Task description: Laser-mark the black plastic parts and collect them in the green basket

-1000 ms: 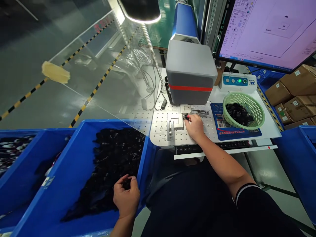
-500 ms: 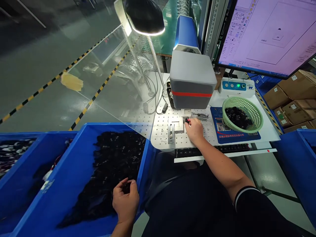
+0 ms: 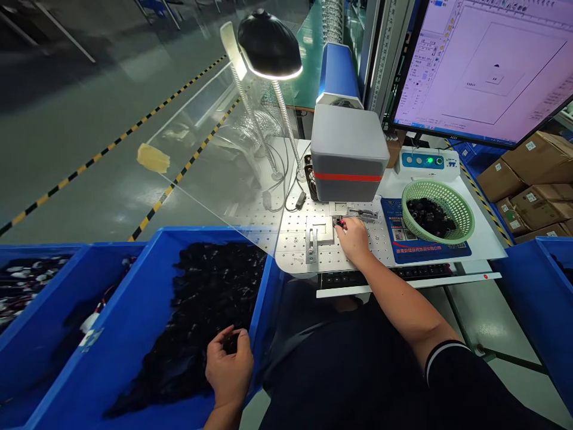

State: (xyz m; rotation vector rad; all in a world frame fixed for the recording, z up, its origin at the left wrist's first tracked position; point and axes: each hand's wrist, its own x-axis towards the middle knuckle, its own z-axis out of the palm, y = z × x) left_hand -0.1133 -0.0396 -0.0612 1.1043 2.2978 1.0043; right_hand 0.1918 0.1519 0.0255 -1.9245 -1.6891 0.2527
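My right hand (image 3: 354,240) reaches onto the perforated metal plate (image 3: 293,254), its fingertips pinching a small black part (image 3: 339,222) with a spot of red on it. The part is held at the metal fixture (image 3: 320,232), under the grey machine head (image 3: 350,155). Over the blue bin (image 3: 147,269), my left hand (image 3: 230,365) is curled, thumb and fingertips almost meeting. Whether the dark patch between them is a part or the heap behind cannot be made out. Below it spreads a heap of small black parts (image 3: 210,292).
A green basket (image 3: 463,218) of black parts stands on a blue mat (image 3: 403,254), near a control box (image 3: 450,170) and monitor (image 3: 483,65). A lamp (image 3: 271,45) and clear sheet (image 3: 201,191) are at left. The keyboard (image 3: 340,279) sits under the table edge.
The camera view has shifted a little, so the bench appears slightly lower. Both hands keep nearly the same pose; the right stays at the fixture and the left over the bin.
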